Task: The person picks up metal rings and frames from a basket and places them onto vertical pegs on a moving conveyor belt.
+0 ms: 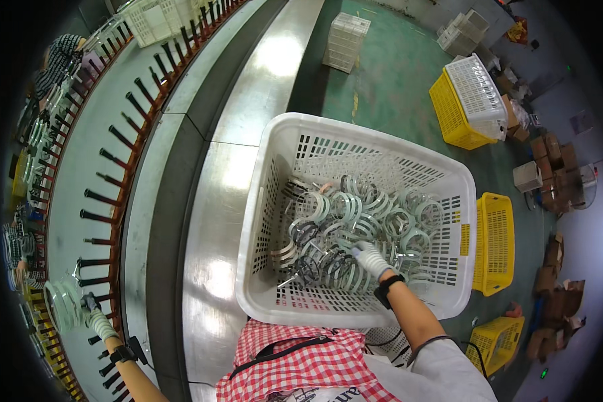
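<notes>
A large white plastic basket point(355, 127) stands in front of me, holding a heap of rings point(345, 208), mostly translucent pale green, some dark and mottled. My right hand point(370, 258), in a white striped glove, reaches down into the heap. Its fingers close at a pale green ring, their tips partly hidden among the pile. Out at the far left, my left hand point(98, 321), gloved likewise with dark fingertips, is closed on a bunch of pale green rings point(63, 307). That bunch hangs beside a row of dark upright pegs point(99, 218).
A metal ledge point(224, 194) runs between the basket and the curving peg line. Yellow baskets point(494, 244) sit on the green floor at the right, with a white one point(476, 87) behind. Cardboard boxes point(556, 171) line the wall. Other people point(57, 63) are across the line.
</notes>
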`<move>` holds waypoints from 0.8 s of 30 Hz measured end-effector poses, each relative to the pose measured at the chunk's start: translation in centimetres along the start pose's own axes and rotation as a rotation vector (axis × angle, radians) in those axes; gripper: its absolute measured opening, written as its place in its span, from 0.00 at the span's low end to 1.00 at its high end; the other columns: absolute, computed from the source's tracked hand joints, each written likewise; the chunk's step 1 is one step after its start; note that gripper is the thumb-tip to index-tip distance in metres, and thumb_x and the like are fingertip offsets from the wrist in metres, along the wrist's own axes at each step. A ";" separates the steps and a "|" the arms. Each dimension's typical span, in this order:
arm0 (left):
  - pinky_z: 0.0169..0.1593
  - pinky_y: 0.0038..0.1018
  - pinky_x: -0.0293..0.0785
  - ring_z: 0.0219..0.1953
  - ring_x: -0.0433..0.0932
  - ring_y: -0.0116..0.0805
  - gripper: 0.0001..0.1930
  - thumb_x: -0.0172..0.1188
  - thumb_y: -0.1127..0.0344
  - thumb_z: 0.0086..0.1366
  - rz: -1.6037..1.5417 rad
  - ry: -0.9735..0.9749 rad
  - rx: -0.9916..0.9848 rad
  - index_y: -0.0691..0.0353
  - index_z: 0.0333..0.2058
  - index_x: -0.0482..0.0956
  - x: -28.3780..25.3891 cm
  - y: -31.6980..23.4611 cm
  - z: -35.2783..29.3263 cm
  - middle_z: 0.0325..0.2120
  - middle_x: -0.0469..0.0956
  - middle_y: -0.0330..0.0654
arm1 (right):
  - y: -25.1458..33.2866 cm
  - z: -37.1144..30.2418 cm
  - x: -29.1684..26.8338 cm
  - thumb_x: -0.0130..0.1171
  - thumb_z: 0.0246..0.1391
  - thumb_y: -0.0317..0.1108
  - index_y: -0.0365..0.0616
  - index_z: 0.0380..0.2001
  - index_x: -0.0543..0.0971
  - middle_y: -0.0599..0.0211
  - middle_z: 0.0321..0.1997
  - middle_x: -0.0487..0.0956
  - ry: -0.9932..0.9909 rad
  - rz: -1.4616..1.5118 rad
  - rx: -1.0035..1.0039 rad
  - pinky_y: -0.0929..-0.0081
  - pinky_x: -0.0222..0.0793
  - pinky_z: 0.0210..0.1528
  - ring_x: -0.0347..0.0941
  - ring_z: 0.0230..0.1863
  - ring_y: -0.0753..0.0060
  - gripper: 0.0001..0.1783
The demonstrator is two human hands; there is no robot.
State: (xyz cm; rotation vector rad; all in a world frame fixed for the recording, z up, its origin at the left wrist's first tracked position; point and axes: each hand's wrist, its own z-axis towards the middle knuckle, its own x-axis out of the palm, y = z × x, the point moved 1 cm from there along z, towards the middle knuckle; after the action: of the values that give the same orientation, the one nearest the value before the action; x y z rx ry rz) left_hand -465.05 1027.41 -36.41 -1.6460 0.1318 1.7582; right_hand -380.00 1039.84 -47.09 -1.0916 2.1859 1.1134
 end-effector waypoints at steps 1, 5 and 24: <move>0.40 0.31 0.67 0.36 0.73 0.38 0.18 0.54 0.54 0.60 -0.128 -0.012 -0.169 0.64 0.38 0.74 -0.6 -0.9 0.0 0.33 0.76 0.45 | 1.6 0.9 0.5 0.49 0.49 0.40 0.40 0.39 0.75 0.52 0.36 0.77 0.055 -0.078 -0.018 0.65 0.66 0.43 0.72 0.41 0.54 0.17; 0.54 0.25 0.62 0.53 0.67 0.42 0.27 0.53 0.55 0.61 -0.176 -0.059 -0.205 0.66 0.54 0.62 0.5 -12.8 -10.7 0.50 0.68 0.52 | 3.6 3.9 2.0 0.51 0.47 0.41 0.46 0.40 0.76 0.52 0.40 0.76 0.118 -0.373 -0.004 0.62 0.67 0.46 0.71 0.44 0.52 0.17; 0.58 0.43 0.57 0.57 0.58 0.54 0.31 0.55 0.60 0.54 -0.047 1.450 0.863 0.53 0.57 0.56 14.1 -43.5 -39.5 0.59 0.52 0.53 | 11.8 0.4 -5.2 0.55 0.46 0.35 0.48 0.35 0.76 0.57 0.29 0.77 0.356 -0.380 -0.385 0.61 0.69 0.35 0.74 0.34 0.53 0.11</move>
State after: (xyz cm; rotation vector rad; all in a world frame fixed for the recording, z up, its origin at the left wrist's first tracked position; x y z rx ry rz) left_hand -407.24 1044.82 -39.62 -1.7848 1.2538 0.0398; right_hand -386.54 1046.73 -38.36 -1.9099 1.9214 1.2628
